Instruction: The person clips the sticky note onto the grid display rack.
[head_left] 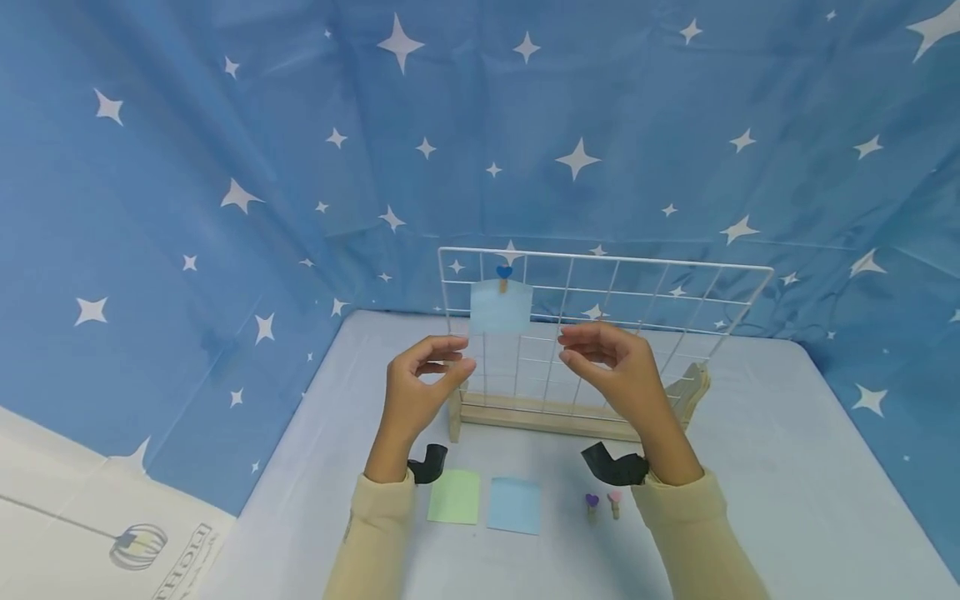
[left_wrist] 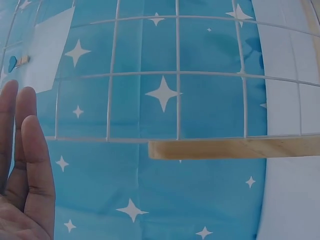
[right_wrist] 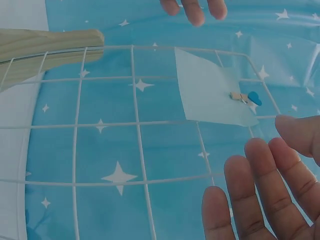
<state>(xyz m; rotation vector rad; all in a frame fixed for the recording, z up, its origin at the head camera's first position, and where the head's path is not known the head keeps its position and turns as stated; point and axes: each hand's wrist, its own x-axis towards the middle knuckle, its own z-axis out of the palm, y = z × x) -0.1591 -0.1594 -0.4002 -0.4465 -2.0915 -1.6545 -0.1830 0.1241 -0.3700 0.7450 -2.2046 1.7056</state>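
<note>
A pale blue paper note (head_left: 500, 310) hangs at the upper left of a white wire grid (head_left: 637, 292), held by a small wooden clip with a blue heart (head_left: 504, 272). My left hand (head_left: 425, 377) is raised below and left of the note, its fingers bent loosely with nothing in them. To the note's lower right, my right hand (head_left: 611, 360) hovers in front of the grid, likewise holding nothing. Both hands are apart from the note. In the right wrist view, the fingers (right_wrist: 265, 195) of that hand extend loosely near the hanging note (right_wrist: 207, 90).
A wooden base (head_left: 547, 417) supports the grid on the white table (head_left: 787, 500). Nearer me lie a green paper note (head_left: 454, 497), a blue paper note (head_left: 513, 505), a purple heart clip (head_left: 592, 502) and a pink heart clip (head_left: 615, 502). A starry blue curtain (head_left: 637, 100) stands behind.
</note>
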